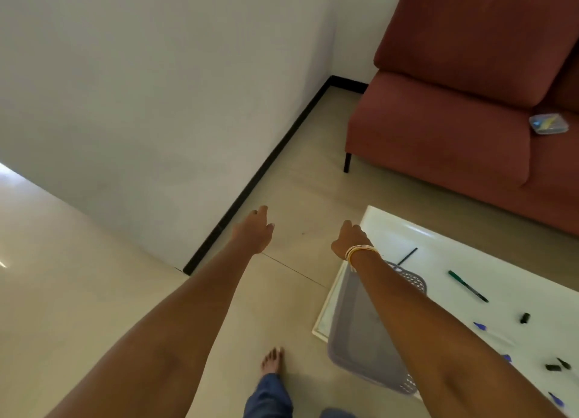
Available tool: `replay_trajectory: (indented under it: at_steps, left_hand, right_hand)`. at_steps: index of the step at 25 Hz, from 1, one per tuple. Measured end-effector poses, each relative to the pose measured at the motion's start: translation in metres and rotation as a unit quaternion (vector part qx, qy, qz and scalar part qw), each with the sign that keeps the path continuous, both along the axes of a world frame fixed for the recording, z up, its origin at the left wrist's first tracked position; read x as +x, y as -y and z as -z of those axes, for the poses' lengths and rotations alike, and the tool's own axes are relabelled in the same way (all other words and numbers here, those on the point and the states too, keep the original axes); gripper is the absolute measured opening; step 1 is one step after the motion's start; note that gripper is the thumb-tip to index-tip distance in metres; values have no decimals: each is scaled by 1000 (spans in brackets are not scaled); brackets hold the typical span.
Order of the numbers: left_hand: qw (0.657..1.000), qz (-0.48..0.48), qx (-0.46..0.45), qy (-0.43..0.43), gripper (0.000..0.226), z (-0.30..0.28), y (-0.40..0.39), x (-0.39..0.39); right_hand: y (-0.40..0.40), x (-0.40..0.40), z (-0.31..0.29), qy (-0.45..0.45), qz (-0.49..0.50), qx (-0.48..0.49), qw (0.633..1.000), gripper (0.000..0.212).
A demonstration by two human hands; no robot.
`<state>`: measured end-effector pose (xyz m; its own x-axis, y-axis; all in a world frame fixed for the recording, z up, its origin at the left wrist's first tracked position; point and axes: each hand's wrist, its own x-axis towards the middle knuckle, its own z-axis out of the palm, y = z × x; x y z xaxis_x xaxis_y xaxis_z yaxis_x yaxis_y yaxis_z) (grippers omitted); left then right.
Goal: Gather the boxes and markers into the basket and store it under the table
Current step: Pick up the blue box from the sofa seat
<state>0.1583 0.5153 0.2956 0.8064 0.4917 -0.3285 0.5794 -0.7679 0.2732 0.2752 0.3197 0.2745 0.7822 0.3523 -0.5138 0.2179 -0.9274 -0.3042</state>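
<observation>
Both hands are empty, fingers loose: the left hand (254,232) over the floor, the right hand (349,240) by the desk (407,232) corner. The basket (360,330) sits under the right arm. The green marker (467,286) lies further right, pointing away.

— Where is everything from where I'm looking?

— Both arms reach forward over the floor (94,292), left hand (253,232) beside right hand (349,240), both empty. The table (407,229) sits to my right, with the basket (360,333) on its near-left corner, under my right forearm.

— And the markers?

— One marker (467,286) lies on the table right of the basket, loose caps (524,318) nearer me. Behind the table stands a sofa (438,129), a box (548,123) on its seat. A wall (141,88) runs along my left.
</observation>
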Motion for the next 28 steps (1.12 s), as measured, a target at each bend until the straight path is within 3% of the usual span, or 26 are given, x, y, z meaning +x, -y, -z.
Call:
replay_trajectory:
  at_steps: [9,19,28]
  left_hand:
    - [994,88,63,21,46,-23,-103,120]
    - [987,132,86,5,45,-27,-187,381]
    - [973,213,82,23,42,-30,-197,610]
  right_hand:
    - [-101,81,-5,25,8,2,1000,44]
    - [-173,333,-11,21,53,8,998,41]
    - [-160,524,-8,15,160,31,987,40]
